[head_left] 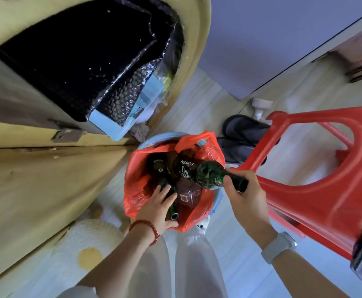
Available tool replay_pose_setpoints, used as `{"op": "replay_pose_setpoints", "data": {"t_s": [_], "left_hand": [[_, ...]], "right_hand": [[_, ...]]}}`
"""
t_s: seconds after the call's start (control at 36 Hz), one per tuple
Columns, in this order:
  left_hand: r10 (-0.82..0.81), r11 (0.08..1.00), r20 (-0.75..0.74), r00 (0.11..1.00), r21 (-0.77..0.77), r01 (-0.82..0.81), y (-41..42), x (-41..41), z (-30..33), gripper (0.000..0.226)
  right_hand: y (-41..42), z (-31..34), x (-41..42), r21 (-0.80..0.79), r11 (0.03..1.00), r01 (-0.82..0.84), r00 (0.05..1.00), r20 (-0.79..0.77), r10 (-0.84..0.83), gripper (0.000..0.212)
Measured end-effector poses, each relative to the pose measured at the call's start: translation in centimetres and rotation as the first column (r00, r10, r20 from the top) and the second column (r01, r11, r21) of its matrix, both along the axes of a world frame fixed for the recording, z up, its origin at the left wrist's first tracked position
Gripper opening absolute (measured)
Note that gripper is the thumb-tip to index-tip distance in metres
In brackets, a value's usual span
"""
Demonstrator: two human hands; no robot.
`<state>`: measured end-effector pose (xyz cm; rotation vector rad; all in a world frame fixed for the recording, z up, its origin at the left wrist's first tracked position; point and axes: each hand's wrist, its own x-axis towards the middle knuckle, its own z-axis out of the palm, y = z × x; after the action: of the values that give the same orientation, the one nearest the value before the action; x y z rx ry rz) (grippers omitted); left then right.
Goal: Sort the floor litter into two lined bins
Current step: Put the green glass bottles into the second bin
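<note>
A pale blue bin (216, 203) lined with a red plastic bag (137, 186) stands on the floor at centre. Inside lie dark glass bottles (159, 168) and a brown packet (188, 195). My right hand (245, 194) grips the neck of a green bottle (210, 174), held tilted over the bin's right rim with its base pointing into the bin. My left hand (161, 208) reaches into the bin's near side and holds a dark green bottle (172, 211) whose open mouth points toward me. Only this one bin is visible.
A red plastic stool (304, 179) stands close on the right. A wooden cabinet (36, 179) fills the left, with black bubble wrap (115, 93) and a light blue box (120, 127) in its opening. Dark slippers (240, 134) lie behind the bin. A cream rug (89, 239) lies near left.
</note>
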<state>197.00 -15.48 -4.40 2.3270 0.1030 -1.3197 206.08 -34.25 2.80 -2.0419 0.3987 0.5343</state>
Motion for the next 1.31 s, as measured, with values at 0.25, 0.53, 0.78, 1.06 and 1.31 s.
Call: {"op": "replay_pose_setpoints", "data": {"t_s": [0.25,0.53,0.78,1.06,1.31], "left_hand": [[-0.150,0.981,-0.046,0.988,0.117,0.154,1.0,-3.6,-0.9,0.074],[-0.155,0.951,-0.041,0.987,0.264,0.160,3.8,-4.1,-0.6,0.070],[0.089,0.953,0.062,0.994,0.284,-0.103,4.6,-4.7,-0.5,0.089],[0.020,0.936,0.021,1.000,0.351,-0.026,5.0,-4.8,-0.8,0.090],[0.038,0.942,0.042,0.998,0.332,-0.050,5.0,-4.7,-0.7,0.083]], "right_hand": [[3.6,-2.9,-1.4,0.055,0.997,0.055,0.998,-0.010,-0.054,0.019],[2.7,-3.8,-3.7,-0.181,0.761,-0.624,0.778,-0.239,0.581,0.047],[2.1,-3.0,-3.1,-0.034,0.934,-0.356,0.899,-0.287,0.332,0.040],[4.4,-8.2,-3.1,-0.497,0.353,-0.792,0.565,-0.379,0.733,0.058],[2.9,-9.2,-3.3,-0.479,0.121,-0.869,0.375,-0.480,0.793,0.061]]}}
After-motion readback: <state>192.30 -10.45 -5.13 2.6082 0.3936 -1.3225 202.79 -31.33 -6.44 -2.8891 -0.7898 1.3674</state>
